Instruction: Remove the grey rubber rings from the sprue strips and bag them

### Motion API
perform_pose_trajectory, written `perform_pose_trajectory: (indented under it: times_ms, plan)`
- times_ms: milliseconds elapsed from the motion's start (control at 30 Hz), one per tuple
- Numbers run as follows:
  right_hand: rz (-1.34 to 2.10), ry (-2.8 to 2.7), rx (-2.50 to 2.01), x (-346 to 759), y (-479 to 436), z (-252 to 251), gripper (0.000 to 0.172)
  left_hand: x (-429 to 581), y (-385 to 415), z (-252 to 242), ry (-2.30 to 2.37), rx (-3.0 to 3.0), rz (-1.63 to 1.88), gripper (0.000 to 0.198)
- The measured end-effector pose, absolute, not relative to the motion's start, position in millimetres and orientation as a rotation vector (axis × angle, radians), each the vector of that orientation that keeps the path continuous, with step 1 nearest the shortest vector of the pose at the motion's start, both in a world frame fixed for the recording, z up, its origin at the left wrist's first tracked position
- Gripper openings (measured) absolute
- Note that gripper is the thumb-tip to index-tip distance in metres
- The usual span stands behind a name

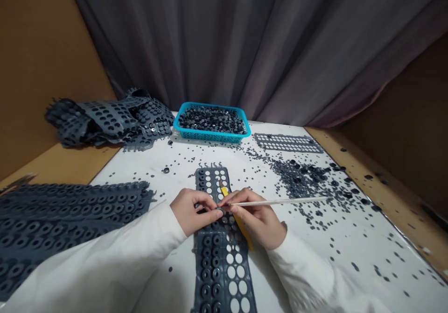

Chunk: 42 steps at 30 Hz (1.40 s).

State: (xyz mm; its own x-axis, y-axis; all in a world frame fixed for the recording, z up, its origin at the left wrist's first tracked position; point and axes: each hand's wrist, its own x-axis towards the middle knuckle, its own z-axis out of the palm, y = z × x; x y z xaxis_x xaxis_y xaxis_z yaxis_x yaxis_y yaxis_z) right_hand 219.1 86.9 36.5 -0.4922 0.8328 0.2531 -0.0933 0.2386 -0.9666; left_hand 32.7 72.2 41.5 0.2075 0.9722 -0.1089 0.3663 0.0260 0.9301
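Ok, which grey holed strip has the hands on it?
The strip under the left hand and right hand; the other strip, right of the blue basket, lies far from both hands.

Both sleeves (98, 252) are long, loose, plain white cloth.

Soft, even light fell from above, leaving only faint shadows under the left hand (193, 212) and right hand (254, 218); the white table (297, 252) beyond them glared mildly, and wide-angle distortion bowed the frame's edges.
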Motion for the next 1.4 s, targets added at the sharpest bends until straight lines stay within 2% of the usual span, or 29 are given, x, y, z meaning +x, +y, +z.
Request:
perform_pose_trajectory:
  times_ms: [167,500,1133,1400]
  plan:
    - [1.323,-1.704,-0.727,220,87,37,0.007,33,73,43,1.302,1.502,0.784,0.017]
    - [1.641,-1.456,-0.67,216,85,42,0.01,33,71,42,1.319,1.493,0.816,0.017]
    - [1.178,-1.812,-0.787,220,84,41,0.007,34,72,42,1.297,1.533,0.782,0.015]
    - [1.135,-1.391,-0.998,221,98,22,0.012,33,70,49,1.254,1.581,0.813,0.02]
